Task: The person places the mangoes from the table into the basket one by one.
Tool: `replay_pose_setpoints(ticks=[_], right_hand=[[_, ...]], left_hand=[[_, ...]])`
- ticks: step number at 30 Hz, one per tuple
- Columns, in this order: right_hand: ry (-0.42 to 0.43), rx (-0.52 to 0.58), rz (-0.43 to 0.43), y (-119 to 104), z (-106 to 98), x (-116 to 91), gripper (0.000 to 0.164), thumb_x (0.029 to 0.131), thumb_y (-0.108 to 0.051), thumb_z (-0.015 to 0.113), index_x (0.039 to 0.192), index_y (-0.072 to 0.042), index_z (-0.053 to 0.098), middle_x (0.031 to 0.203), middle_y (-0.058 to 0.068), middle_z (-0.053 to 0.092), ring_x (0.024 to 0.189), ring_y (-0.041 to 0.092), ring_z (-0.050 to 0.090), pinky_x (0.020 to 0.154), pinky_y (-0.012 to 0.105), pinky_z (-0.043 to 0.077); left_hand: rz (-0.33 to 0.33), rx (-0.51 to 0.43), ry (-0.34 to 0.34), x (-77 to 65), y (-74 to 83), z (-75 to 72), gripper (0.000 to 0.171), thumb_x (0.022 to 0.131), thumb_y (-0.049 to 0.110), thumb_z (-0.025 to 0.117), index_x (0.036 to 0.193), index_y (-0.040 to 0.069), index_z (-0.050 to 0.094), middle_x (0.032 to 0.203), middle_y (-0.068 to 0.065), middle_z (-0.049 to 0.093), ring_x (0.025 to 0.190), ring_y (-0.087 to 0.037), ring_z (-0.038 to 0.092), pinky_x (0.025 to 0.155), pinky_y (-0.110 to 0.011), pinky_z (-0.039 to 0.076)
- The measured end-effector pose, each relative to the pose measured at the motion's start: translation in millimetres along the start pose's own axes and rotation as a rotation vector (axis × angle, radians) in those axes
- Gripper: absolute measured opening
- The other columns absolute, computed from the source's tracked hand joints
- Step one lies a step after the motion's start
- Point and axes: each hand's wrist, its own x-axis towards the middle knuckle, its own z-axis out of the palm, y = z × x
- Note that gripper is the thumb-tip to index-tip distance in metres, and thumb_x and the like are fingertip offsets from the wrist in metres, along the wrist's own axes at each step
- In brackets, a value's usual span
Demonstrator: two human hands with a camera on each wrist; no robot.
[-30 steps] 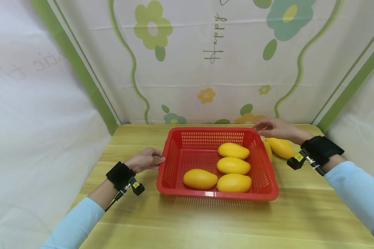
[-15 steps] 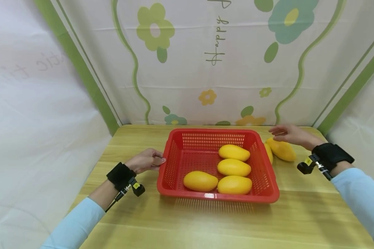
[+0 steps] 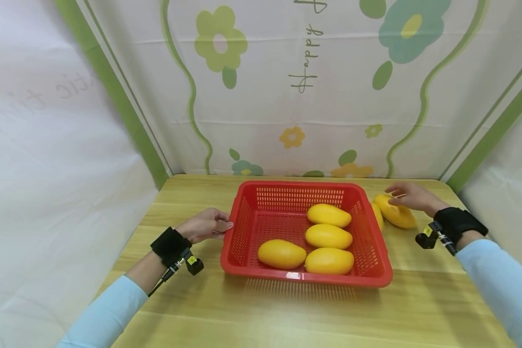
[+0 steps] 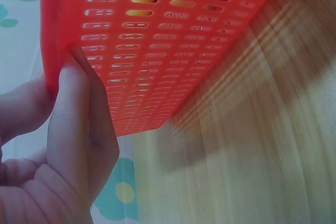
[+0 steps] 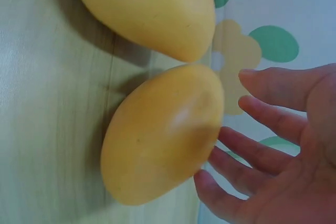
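Observation:
A red plastic basket [image 3: 300,183] with slotted walls stands on the table, holding several yellow mangoes [image 3: 328,236] mostly in its right half. My left hand [image 3: 205,224] pinches the basket's left rim between thumb and fingers; the left wrist view shows this grip on the red rim [image 4: 51,35]. Outside the basket at the right lies a loose mango [image 3: 399,216], and a second mango [image 3: 378,216] is partly hidden behind the basket wall. My right hand [image 3: 413,197] hovers over the loose mango, fingers spread. In the right wrist view, the fingertips are beside that mango [image 5: 163,135]; contact is unclear.
The wooden table [image 3: 261,319] extends in front of the basket and to both sides. A floral cloth [image 3: 252,101] hangs behind the table's back edge, and white cloth walls [image 3: 48,169] stand left and right.
My right hand has moved right, from the basket's back right corner to the loose mango, and has lowered slightly. My left hand keeps its hold on the rim. The basket stays in place.

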Motion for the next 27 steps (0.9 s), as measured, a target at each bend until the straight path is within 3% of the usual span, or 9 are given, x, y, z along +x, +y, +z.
replay_pose_setpoints(ticks=[6,13,20,25,27], right_hand=[[-0.034,0.030,0.081,10,4,4,0.063,0.096,-0.025,0.057,0.135,0.017,0.032,0.132,0.050,0.036,0.118,0.059,0.040,0.091,0.066,0.045],[-0.147,0.149,0.252,20,5,6,0.087,0.095,-0.042,0.056,0.142,0.017,0.012,0.139,0.048,0.018,0.123,0.062,0.027,0.094,0.073,0.040],[-0.242,0.204,0.358,19,7,5,0.105,0.091,-0.055,0.054,0.143,0.018,-0.001,0.142,0.048,0.001,0.126,0.062,0.020,0.093,0.073,0.040],[-0.251,0.228,0.362,15,11,5,0.109,0.092,-0.054,0.054,0.139,0.023,-0.007,0.141,0.049,0.005,0.127,0.062,0.020,0.093,0.074,0.039],[-0.244,0.239,0.353,15,11,4,0.107,0.092,-0.054,0.053,0.138,0.025,-0.003,0.139,0.049,0.014,0.125,0.061,0.025,0.093,0.073,0.040]], left_hand=[[-0.012,-0.003,0.010,0.3,-0.1,0.5,0.030,0.097,0.002,0.051,0.122,-0.014,0.053,0.101,-0.014,0.067,0.086,-0.018,0.067,0.081,-0.034,0.059],[-0.010,-0.012,0.005,1.1,-0.9,-0.3,0.030,0.097,0.002,0.051,0.123,-0.014,0.053,0.100,-0.013,0.067,0.085,-0.017,0.067,0.080,-0.033,0.060],[-0.004,-0.012,0.002,2.0,-2.3,-0.5,0.030,0.097,0.002,0.051,0.122,-0.015,0.053,0.099,-0.012,0.068,0.084,-0.017,0.067,0.079,-0.032,0.060],[-0.004,-0.014,0.011,1.7,-2.6,-0.2,0.030,0.097,0.002,0.051,0.122,-0.014,0.053,0.099,-0.013,0.068,0.084,-0.017,0.067,0.077,-0.031,0.060],[-0.003,-0.016,0.009,1.7,-3.1,0.1,0.031,0.097,0.003,0.052,0.123,-0.014,0.053,0.099,-0.014,0.068,0.083,-0.017,0.067,0.077,-0.030,0.060]])
